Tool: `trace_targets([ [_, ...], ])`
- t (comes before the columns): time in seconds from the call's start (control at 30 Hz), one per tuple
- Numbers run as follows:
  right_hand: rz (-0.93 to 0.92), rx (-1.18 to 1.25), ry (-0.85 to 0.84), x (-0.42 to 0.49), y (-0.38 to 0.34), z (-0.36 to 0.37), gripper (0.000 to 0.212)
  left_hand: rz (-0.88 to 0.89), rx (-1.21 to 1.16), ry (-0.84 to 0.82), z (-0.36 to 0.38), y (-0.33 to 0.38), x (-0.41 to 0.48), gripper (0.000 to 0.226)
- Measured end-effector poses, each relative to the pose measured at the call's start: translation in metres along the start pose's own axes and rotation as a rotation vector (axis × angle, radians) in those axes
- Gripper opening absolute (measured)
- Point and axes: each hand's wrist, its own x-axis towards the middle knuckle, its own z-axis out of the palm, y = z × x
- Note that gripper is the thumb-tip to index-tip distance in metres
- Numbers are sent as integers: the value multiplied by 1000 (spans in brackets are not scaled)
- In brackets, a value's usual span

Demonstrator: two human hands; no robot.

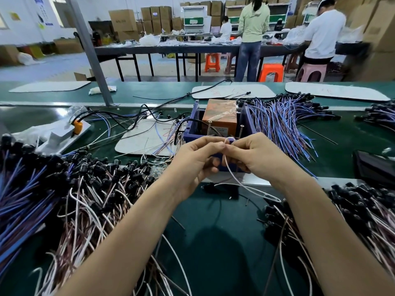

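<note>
My left hand and my right hand meet fingertip to fingertip above the green bench, just in front of a blue bin. Both pinch the top of a thin white-and-brown wire that loops down from my fingers and trails to the right across the bench. The wire's upper end is hidden between my fingertips. A small black part lies on the bench below my hands.
Piles of black-capped leads lie left and right; blue-purple wire bundles fan out behind. The bin holds an orange box. White mats, an orange-handled tool, a grey post. People work at far tables.
</note>
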Motion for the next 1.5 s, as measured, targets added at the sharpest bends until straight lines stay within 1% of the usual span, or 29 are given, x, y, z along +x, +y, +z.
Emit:
trace_targets([
  [0.17, 29, -13, -60, -1, 0, 0, 34, 41, -33, 26, 2, -6, 4, 13],
  [0.3, 72, -32, -89, -1, -1, -2, 34, 71, -40, 43, 4, -8, 4, 9],
  [0.4, 99, -34, -115, -2, -2, -2, 32, 105, 25, 79, 4, -12, 4, 9],
  [0.5, 117, -54, -144, -4, -3, -9, 23, 130, 46, 139, 2, -16, 8, 12],
  [0.6, 161, -41, -117, -6, -2, -28, 18, 141, 43, 233, -5, -17, 14, 14],
  [0.67, 185, -22, -88, -7, 0, -39, 20, 179, 119, 313, -13, -17, 17, 15],
  [0.77, 197, -41, -25, -5, 3, -45, 26, 300, 402, 443, -17, -11, 28, 17],
  [0.83, 207, -61, 13, -3, 5, -44, 25, 385, 605, 532, -15, -5, 37, 17],
  [0.93, 225, -65, 46, -1, 5, -40, 20, 454, 810, 567, -14, -4, 42, 23],
  [1.0, 233, -48, 85, 0, 5, -38, 18, 474, 860, 571, -18, -9, 44, 23],
  [1.13, 242, -46, 121, 1, 5, -37, 14, 502, 938, 567, -24, -19, 48, 13],
  [1.3, 261, -43, 151, 3, 8, -32, 12, 534, 947, 574, -27, -21, 50, 14],
  [1.4, 269, -37, 154, 5, 11, -31, 14, 541, 945, 573, -24, -24, 51, 13],
  [1.5, 269, -43, 146, 6, 13, -29, 18, 544, 969, 556, -20, -27, 52, 17],
])
